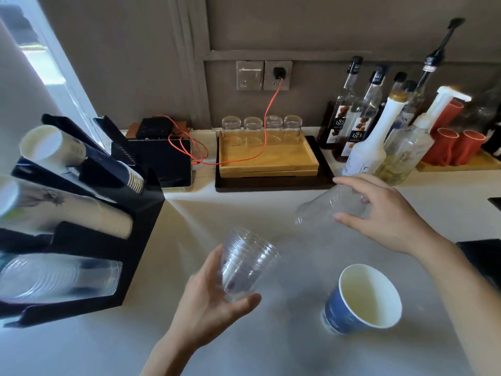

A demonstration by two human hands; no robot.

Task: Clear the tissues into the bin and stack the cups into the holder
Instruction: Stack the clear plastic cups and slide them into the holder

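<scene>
My left hand [208, 302] grips a stack of clear plastic cups [245, 263], mouth up and tilted right, above the white counter. My right hand [385, 215] holds a single clear plastic cup [325, 207] on its side, mouth pointing left, to the upper right of the stack. A blue paper cup [360, 299] with a pale inside stands on the counter below my right forearm. The black cup holder [138, 240] stands at the left with white paper cups [51, 147] in its upper slots and clear cups [59, 275] in the lowest. No tissues or bin are in view.
At the back stand a wooden tray [268, 161] with upturned glasses, a black device with an orange cable [189, 150], syrup bottles [363, 126] and red cups [455, 142]. Dark objects [485, 259] lie at the right edge.
</scene>
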